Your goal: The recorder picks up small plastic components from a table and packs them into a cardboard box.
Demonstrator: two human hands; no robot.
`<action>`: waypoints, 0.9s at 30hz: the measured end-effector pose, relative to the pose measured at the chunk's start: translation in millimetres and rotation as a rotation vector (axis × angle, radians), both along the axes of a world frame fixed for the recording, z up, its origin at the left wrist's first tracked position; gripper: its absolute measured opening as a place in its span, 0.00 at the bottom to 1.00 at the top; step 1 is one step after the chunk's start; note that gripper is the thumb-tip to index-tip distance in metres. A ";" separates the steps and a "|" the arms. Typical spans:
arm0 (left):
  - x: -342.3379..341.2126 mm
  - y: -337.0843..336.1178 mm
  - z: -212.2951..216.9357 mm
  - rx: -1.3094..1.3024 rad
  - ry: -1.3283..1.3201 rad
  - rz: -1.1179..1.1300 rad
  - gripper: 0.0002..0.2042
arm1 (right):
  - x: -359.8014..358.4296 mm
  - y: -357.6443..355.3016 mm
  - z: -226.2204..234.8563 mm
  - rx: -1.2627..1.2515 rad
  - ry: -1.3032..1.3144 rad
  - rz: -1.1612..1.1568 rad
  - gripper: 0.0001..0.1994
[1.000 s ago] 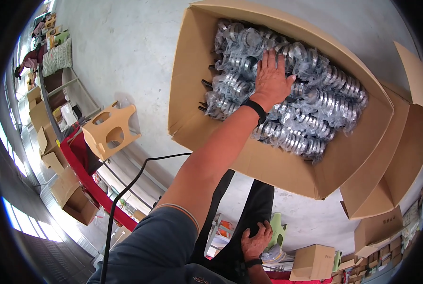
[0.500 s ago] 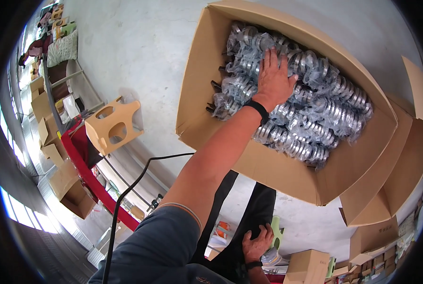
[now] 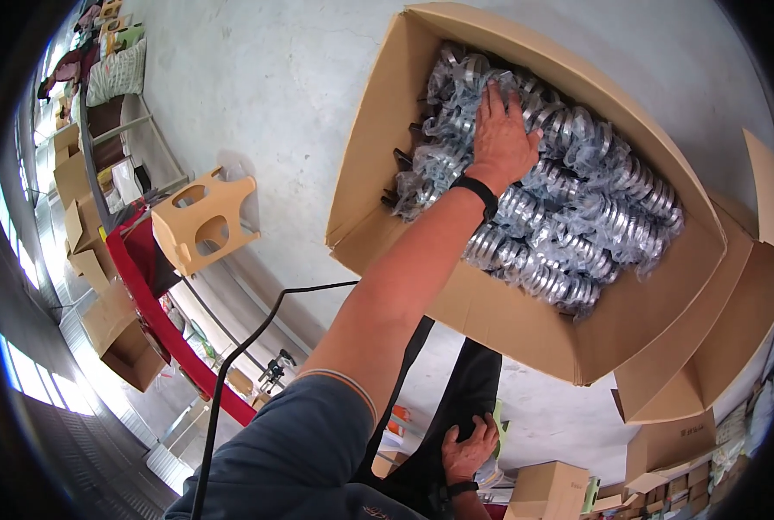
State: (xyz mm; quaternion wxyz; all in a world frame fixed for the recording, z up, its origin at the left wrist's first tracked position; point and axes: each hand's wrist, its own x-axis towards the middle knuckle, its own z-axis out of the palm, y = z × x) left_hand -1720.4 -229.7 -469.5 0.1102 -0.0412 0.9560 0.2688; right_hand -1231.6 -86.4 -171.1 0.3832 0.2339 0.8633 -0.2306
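- One left hand and one right hand were in view, two together
- Black wristbands came to two
- One large open box held plastic-wrapped silvery rounds, too crowded to count
- One tan stool stood in sight
- One black cable showed
- Other cartons numbered several, too overlapped for an exact tally

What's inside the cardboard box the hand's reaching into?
Rows of plastic-wrapped round metal pieces, with the left hand resting on them. What lies beneath the hand and top layer is hidden.
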 end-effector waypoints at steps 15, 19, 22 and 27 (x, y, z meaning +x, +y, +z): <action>9.0 -2.8 0.6 0.195 0.075 -0.032 0.38 | -6.8 2.8 1.4 0.001 -0.008 0.028 0.27; 7.7 -6.4 -0.5 0.235 0.100 0.003 0.38 | -5.3 3.1 0.0 0.008 -0.016 0.063 0.27; 2.5 -6.6 0.4 0.232 0.107 0.044 0.37 | -4.2 3.0 0.1 0.013 -0.027 0.052 0.27; -10.6 -18.8 -2.5 0.238 0.169 0.071 0.34 | -7.0 0.8 -2.3 0.012 -0.015 0.060 0.27</action>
